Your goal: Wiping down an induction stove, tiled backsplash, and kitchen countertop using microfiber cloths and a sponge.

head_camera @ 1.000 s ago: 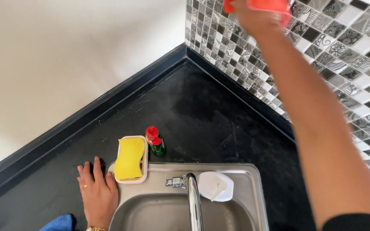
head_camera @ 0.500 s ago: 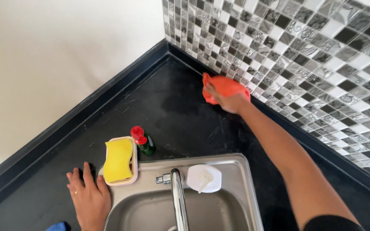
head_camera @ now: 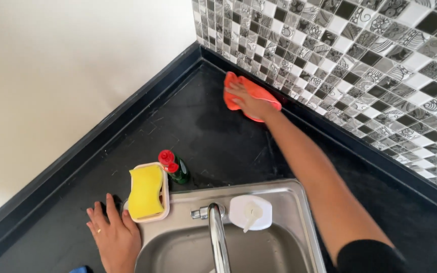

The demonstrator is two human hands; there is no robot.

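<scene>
Head view: right hand (head_camera: 251,101) lies flat, fingers spread, pressing the orange cloth (head_camera: 255,93) onto the black counter (head_camera: 218,136), well beyond the sink (head_camera: 279,194). The cloth's long axis runs along the tiled wall (head_camera: 360,65). Left hand (head_camera: 113,233) rests open, holding nothing, just left of the sink.

Cloths: one, orange (head_camera: 254,93), under the right hand (head_camera: 249,101).
Sponges: one, yellow (head_camera: 145,191), in one white tray (head_camera: 164,174) touching the left hand (head_camera: 115,235).
Bottles: two. One green with red cap (head_camera: 174,167) just beyond the tray; one white (head_camera: 250,212) well right of the left hand.
Taps: one (head_camera: 216,230).
Sinks: one, steel (head_camera: 289,194).
Hands: two.
</scene>
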